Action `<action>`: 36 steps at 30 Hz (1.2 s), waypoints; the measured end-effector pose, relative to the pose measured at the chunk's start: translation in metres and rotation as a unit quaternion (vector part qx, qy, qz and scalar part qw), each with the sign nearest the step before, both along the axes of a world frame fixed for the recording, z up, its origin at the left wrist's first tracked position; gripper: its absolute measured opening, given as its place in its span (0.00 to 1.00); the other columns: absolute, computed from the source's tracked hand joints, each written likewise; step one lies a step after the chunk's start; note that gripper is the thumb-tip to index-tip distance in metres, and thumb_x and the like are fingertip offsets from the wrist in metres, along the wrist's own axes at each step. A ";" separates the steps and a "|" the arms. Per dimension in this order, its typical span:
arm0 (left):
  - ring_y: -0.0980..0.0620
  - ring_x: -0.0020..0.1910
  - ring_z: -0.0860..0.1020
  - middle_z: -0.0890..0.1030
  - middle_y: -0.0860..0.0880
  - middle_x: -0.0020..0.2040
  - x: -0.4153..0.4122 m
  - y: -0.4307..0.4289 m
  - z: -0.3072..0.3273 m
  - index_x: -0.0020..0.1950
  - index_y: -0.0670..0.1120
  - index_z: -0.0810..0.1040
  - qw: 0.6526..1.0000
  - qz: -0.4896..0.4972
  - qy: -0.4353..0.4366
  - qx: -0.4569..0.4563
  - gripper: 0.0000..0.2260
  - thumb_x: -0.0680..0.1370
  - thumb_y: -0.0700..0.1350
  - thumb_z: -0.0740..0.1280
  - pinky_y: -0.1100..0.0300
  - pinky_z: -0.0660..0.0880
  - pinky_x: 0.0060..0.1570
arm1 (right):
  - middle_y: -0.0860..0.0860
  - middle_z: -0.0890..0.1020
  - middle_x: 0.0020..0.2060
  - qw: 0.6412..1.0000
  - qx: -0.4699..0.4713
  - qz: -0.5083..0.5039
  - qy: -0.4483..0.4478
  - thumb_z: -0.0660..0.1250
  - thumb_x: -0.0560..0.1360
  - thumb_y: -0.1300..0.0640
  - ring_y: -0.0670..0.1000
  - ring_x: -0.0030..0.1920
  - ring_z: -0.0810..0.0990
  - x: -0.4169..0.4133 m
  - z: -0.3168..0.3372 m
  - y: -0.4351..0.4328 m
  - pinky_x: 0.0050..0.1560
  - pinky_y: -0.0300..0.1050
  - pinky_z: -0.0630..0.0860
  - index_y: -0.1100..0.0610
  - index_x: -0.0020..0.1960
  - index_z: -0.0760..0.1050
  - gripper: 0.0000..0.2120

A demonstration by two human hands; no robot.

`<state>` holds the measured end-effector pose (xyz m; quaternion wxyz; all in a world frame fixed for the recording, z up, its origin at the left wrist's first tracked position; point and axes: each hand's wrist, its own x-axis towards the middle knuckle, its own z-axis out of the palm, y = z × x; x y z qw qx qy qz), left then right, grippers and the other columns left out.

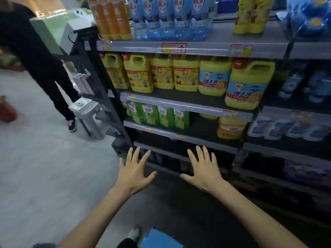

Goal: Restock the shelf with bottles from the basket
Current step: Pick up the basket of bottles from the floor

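Both hands — left hand (133, 173), right hand (203, 173) — spread wide, fingers straight, holding nothing, before the shelf (186, 104)

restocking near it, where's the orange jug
Head view, right of centre: the orange jug stands at the right end of its shelf, a gap apart from the green packs to its left.

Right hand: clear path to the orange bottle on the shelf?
Probably yes. The right hand is open and holds nothing, and nothing stands in front of the orange bottle just above it.
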<state>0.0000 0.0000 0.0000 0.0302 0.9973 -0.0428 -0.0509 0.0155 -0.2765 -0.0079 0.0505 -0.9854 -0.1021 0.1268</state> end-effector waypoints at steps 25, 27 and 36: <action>0.42 0.83 0.50 0.54 0.46 0.84 0.090 0.475 -0.072 0.84 0.59 0.47 0.955 0.264 0.087 -0.101 0.40 0.76 0.73 0.52 0.37 0.53 0.78 | 0.60 0.51 0.82 0.970 -0.063 0.225 0.063 0.55 0.77 0.27 0.60 0.82 0.46 0.220 -0.019 0.544 0.80 0.60 0.47 0.53 0.83 0.48 0.45; 0.43 0.82 0.53 0.57 0.46 0.83 0.087 0.510 -0.070 0.84 0.58 0.47 0.949 0.283 0.090 -0.108 0.40 0.76 0.72 0.53 0.38 0.54 0.78 | 0.60 0.51 0.82 0.965 -0.061 0.246 0.067 0.55 0.77 0.27 0.60 0.82 0.45 0.227 -0.017 0.586 0.80 0.60 0.46 0.53 0.83 0.48 0.46; 0.41 0.82 0.54 0.59 0.44 0.83 0.106 0.660 -0.055 0.84 0.58 0.50 0.934 0.339 0.050 -0.100 0.46 0.69 0.76 0.43 0.36 0.53 0.77 | 0.60 0.58 0.79 0.939 -0.039 0.341 0.024 0.57 0.76 0.27 0.62 0.80 0.54 0.282 -0.003 0.759 0.78 0.61 0.52 0.53 0.81 0.53 0.44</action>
